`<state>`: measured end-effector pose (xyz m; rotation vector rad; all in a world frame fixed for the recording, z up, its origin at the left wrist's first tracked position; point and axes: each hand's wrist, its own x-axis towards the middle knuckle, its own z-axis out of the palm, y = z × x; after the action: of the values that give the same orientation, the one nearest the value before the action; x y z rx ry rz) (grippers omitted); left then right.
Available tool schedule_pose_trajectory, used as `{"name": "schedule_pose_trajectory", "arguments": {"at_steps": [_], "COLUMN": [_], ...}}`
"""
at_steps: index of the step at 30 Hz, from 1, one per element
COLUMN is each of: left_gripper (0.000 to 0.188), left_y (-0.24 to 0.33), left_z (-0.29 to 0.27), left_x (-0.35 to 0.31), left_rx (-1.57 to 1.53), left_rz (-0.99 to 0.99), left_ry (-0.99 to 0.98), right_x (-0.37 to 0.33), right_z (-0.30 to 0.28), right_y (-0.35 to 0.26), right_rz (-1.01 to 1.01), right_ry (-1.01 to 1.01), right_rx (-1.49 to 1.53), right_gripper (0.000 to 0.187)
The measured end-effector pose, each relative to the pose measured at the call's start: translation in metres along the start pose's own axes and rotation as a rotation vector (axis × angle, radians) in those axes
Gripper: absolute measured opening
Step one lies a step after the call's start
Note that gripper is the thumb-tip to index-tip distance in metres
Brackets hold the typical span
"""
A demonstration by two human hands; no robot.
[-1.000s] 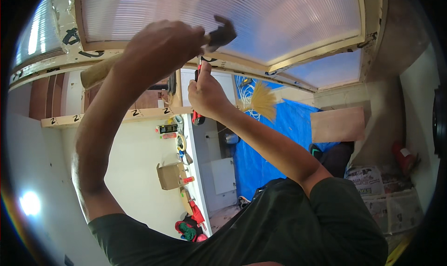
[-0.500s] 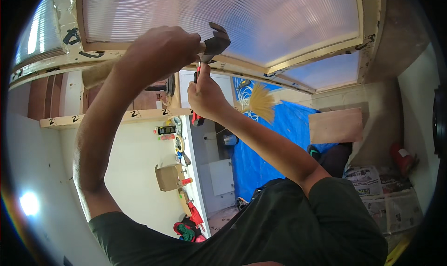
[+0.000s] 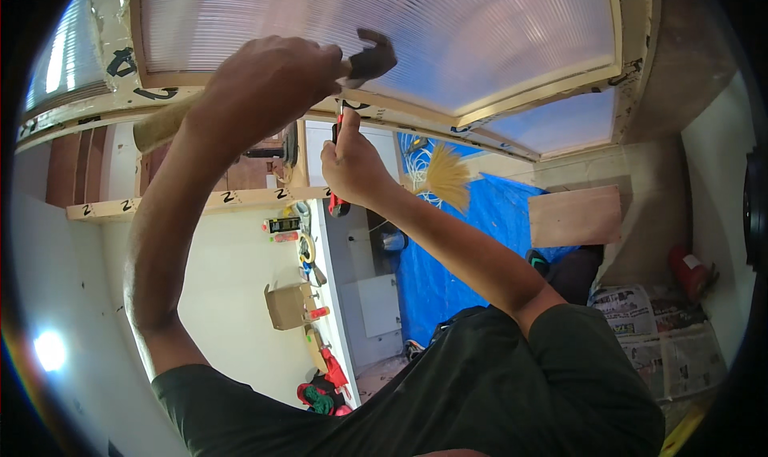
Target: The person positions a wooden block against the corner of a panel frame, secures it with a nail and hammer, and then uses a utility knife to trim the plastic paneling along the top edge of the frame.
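Observation:
My left hand point(image 3: 268, 89) is wrapped round the handle of a claw hammer point(image 3: 373, 61), whose pale wooden end juts out behind my wrist. The hammer head is raised in front of a ribbed translucent panel point(image 3: 320, 25) in a light wooden frame. Just below it, my right hand point(image 3: 352, 165) grips a red-and-black-handled tool point(image 3: 340, 207) upright. A thin tip of this tool points up at the underside of the frame's lower rail point(image 3: 416, 113); its kind is mostly hidden by my fingers. A small gap lies between hammer head and tip.
A wooden beam point(image 3: 176, 205) with black marks runs across the left. Below it, a ledge carries an open cardboard box point(image 3: 290, 306), tape and several small items. A straw broom point(image 3: 446, 177) stands over a blue tarp point(image 3: 448, 257). Newspaper point(image 3: 664, 337) covers the floor at right.
The hammer head and my left hand have moved slightly up, away from the tip of the tool below. My right hand stays almost in place.

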<state>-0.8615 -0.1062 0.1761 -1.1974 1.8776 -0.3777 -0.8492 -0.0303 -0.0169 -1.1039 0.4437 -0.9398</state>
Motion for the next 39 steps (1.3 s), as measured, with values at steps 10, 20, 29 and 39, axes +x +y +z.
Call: {"name": "schedule_pose_trajectory", "arguments": {"at_steps": [10,20,29,39], "left_gripper": [0.020,0.020,0.021,0.021], "left_y": [-0.003,0.001,-0.001,-0.003], "left_z": [0.014,0.006,0.010,-0.002], "left_x": [-0.002,-0.007,-0.007,0.004], "left_rx": [0.008,-0.008,-0.009,-0.040], "left_rz": [0.002,-0.044,-0.050,-0.073], "left_ry": [-0.072,-0.065,-0.100,-0.188], "right_x": [0.000,0.000,-0.001,-0.002], "right_z": [0.006,0.008,0.007,-0.001], "right_y": [0.003,0.006,0.001,0.002], "right_rz": [-0.041,-0.074,0.011,-0.002], "right_ry": [0.067,0.071,0.032,-0.029], "right_rx": [-0.013,0.007,0.052,0.043], "right_gripper": [0.061,0.063,0.060,0.059]}}
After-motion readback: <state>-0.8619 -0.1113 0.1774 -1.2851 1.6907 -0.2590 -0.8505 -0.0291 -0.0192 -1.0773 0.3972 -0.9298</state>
